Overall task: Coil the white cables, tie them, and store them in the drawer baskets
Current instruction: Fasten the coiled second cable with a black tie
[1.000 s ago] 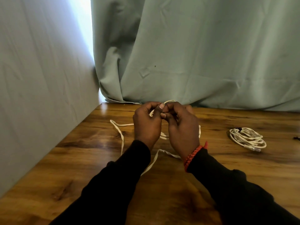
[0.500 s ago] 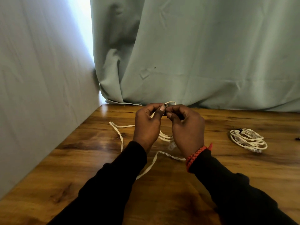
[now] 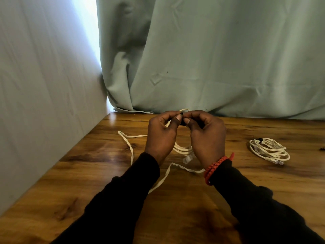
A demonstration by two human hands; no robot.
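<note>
My left hand and my right hand are raised side by side above the wooden table, fingertips pinched together on the top of a partly coiled white cable. A small dark piece, perhaps a tie, shows between the fingertips. Several loops hang between my palms, with a clear plug below them. The cable's loose tail trails left over the table and back under my wrists. A second white cable lies coiled at the right with a dark tie on it.
A pale green curtain hangs along the table's far edge. A pale fabric wall closes the left side. A small dark object lies at the right frame edge. No drawer or basket is in view.
My hands have drawn slightly apart, uncovering the hanging loops and the clear plug between them. The fingertips stay pinched at the top. The coiled cable at the right has not moved.
</note>
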